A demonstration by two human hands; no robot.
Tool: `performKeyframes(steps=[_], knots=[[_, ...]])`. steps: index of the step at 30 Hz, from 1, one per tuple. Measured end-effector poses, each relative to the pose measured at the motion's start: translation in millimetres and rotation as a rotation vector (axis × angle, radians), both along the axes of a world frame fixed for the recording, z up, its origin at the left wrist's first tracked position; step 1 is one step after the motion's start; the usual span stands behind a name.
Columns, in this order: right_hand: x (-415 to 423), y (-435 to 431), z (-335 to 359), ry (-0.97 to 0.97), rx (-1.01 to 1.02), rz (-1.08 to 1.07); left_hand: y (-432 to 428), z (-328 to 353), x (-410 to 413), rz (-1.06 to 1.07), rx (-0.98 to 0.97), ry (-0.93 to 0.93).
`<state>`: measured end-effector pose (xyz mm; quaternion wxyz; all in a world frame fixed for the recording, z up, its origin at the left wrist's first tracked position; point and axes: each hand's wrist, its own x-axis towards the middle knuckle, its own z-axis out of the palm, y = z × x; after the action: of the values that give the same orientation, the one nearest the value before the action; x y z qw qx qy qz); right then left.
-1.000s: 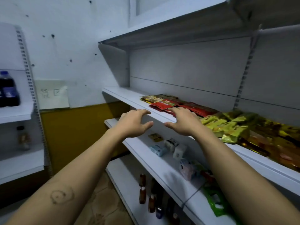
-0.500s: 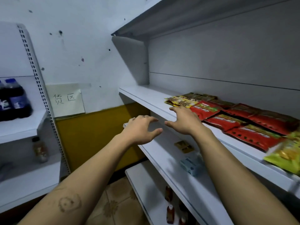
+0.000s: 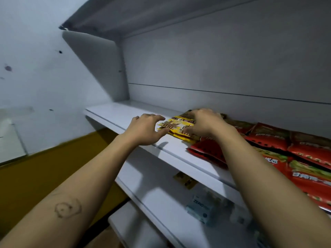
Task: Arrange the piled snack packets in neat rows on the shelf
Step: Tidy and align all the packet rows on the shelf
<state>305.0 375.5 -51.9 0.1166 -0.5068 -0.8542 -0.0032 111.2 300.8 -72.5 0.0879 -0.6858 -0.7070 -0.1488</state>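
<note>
Spanning frame centre: shelf point(image 3: 125, 115). Red packets point(image 3: 268, 138) piled right. Yellow packets point(image 3: 180, 125) centre: likely light, limp, slippery; take by edges. Right hand point(image 3: 206, 122) presses stack, fingers bent; left hand point(image 3: 145, 129) spread, thumb touching edge.

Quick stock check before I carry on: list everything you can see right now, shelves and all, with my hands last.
Yellow snack packets: small stack, count unclear, yellow with brown print, left end of the packet row on the middle shelf.
Red snack packets: several, overlapping, red, right of the yellow ones.
Middle shelf: one, white, bare at its left end.
Lower shelf: one, white, holds a small tan packet and a pale blue box.
Upper shelf: one, grey underside.
Left hand: open grip, at the yellow stack's left edge.
Right hand: resting on the yellow stack; grip unclear.
</note>
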Motion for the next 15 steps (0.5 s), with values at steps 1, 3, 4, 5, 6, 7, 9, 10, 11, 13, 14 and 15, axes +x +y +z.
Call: performKeyframes(steps=[1, 3, 4, 5, 6, 7, 9, 10, 11, 13, 14, 15], knots=[[3, 9, 1, -0.002, -0.004, -0.036, 17, 1, -2, -0.035, -0.004, 0.007], [8, 29, 1, -0.026, -0.008, -0.111, 54, 2, -6, -0.101, -0.029, 0.013], [10, 39, 2, -0.036, -0.014, -0.150, 74, 2, -9, -0.139, -0.040, 0.008], [12, 49, 2, -0.041, -0.022, -0.186, 94, 2, -11, -0.184, -0.048, 0.005], [15, 59, 2, -0.049, -0.030, -0.226, 115, 2, -14, -0.236, -0.051, 0.000], [17, 68, 2, -0.062, -0.038, -0.265, 136, 2, -18, -0.292, -0.055, -0.009], [21, 86, 1, -0.092, -0.062, -0.342, 178, -2, -24, -0.401, -0.069, -0.021], [21, 95, 1, -0.105, -0.085, -0.379, 199, -2, -29, -0.452, -0.076, -0.016], [19, 102, 2, -0.120, -0.119, -0.409, 218, -1, -33, -0.504, -0.093, -0.016], [9, 112, 5, -0.163, -0.200, -0.454, 250, 1, -39, -0.612, -0.158, -0.015], [2, 118, 6, -0.183, -0.227, -0.472, 263, 2, -41, -0.655, -0.198, -0.011], [-6, 124, 8, -0.193, -0.237, -0.488, 275, 3, -41, -0.690, -0.240, 0.001]])
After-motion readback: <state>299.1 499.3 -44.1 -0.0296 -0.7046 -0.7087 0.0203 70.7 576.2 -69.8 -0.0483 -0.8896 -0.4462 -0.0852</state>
